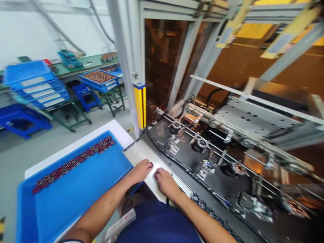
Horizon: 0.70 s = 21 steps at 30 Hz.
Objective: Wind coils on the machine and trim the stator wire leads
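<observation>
My left hand (141,170) is closed over the pale work ledge (138,152), its fingertips pinching a small dark-red part (151,165). Close to its right, my right hand (166,182) is also closed, with another small red-and-dark piece (155,176) at its fingertips. The hands are apart by a narrow gap. Fingers hide most of both pieces, so their exact kind does not show. To my left, a blue tray (101,179) holds a long band of small red-and-black round parts (76,162) along its far side.
Beyond the ledge stands a machine bed (162,133) with rods, clamps and round fixtures (202,143). A yellow guard post (140,104) rises at its corner. Farther back are stacked blue trays (37,84), a tray of copper-coloured parts (98,77) and blue stools (22,118).
</observation>
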Each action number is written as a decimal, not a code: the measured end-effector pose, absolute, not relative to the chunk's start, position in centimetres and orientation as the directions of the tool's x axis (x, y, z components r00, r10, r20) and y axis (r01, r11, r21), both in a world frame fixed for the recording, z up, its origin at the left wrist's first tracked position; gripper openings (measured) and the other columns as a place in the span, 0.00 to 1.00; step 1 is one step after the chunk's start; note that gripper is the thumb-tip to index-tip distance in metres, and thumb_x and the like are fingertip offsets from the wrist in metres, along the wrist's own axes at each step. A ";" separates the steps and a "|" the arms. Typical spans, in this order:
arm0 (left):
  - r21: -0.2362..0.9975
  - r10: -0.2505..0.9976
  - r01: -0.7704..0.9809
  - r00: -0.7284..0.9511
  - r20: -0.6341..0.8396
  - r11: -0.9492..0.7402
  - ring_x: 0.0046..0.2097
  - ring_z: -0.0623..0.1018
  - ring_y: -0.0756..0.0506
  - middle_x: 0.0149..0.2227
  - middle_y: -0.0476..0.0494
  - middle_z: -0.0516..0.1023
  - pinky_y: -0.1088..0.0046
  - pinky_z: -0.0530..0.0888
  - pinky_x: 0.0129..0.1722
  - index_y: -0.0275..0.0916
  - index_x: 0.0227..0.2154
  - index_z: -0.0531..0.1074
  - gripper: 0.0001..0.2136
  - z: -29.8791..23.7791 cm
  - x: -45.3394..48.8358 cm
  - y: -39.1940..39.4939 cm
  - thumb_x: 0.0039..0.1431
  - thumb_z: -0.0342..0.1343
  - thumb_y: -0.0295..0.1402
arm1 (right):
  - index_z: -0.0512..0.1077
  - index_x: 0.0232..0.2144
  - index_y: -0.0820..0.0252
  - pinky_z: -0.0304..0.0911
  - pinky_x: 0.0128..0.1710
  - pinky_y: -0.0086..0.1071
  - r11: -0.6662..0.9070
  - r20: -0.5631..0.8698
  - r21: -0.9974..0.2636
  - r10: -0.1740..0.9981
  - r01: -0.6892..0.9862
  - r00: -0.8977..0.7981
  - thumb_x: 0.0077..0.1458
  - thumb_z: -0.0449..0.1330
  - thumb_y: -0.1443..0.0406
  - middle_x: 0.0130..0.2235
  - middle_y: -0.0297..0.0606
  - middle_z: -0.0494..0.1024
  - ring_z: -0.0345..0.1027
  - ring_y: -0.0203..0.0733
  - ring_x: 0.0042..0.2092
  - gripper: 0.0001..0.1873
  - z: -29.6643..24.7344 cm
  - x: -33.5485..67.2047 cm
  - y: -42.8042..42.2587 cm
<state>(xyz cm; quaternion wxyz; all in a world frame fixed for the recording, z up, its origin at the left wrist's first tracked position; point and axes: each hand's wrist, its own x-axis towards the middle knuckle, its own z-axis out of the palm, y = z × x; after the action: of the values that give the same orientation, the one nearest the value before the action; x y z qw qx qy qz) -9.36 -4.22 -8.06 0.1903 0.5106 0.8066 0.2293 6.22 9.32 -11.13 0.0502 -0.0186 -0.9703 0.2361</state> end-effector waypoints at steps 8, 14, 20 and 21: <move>0.432 0.852 0.758 -0.522 -0.047 0.488 0.51 0.77 0.42 0.54 0.39 0.75 0.56 0.77 0.50 0.39 0.52 0.72 0.14 -10.0 -8.1 -3.9 0.66 0.56 0.38 | 0.71 0.49 0.65 0.72 0.50 0.49 0.958 0.229 -0.286 0.041 -0.027 -0.973 0.65 0.56 0.67 0.52 0.54 0.75 0.71 0.53 0.53 0.11 -8.5 6.7 9.7; 0.386 0.926 0.882 -0.347 0.146 0.269 0.53 0.78 0.34 0.51 0.35 0.78 0.51 0.76 0.53 0.45 0.42 0.76 0.09 -4.8 -9.2 -4.2 0.62 0.58 0.41 | 0.73 0.48 0.60 0.66 0.59 0.47 0.967 0.265 -0.145 0.240 0.207 -0.934 0.67 0.51 0.64 0.55 0.51 0.76 0.65 0.51 0.62 0.13 1.1 19.5 16.5; 0.337 0.915 0.899 0.144 0.377 -0.280 0.58 0.74 0.34 0.55 0.34 0.77 0.47 0.67 0.62 0.43 0.51 0.72 0.16 5.7 -8.4 12.0 0.66 0.52 0.44 | 0.75 0.45 0.66 0.65 0.58 0.49 0.718 0.135 0.022 0.688 0.696 -0.713 0.67 0.52 0.67 0.51 0.55 0.76 0.68 0.53 0.57 0.13 8.4 32.9 28.6; 0.324 0.905 0.881 0.220 0.364 -0.345 0.58 0.74 0.36 0.55 0.36 0.77 0.49 0.68 0.62 0.43 0.52 0.72 0.16 6.7 -6.8 15.6 0.67 0.51 0.43 | 0.74 0.45 0.67 0.66 0.56 0.49 0.660 0.113 0.044 0.743 0.750 -0.660 0.67 0.54 0.66 0.50 0.54 0.76 0.69 0.53 0.55 0.12 8.7 34.5 30.4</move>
<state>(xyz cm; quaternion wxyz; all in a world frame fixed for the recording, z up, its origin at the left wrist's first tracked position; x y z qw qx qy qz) -6.83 15.63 6.73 0.0241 0.7807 0.5719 0.2506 34.45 30.40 8.66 0.0425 -0.4102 -0.9100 -0.0435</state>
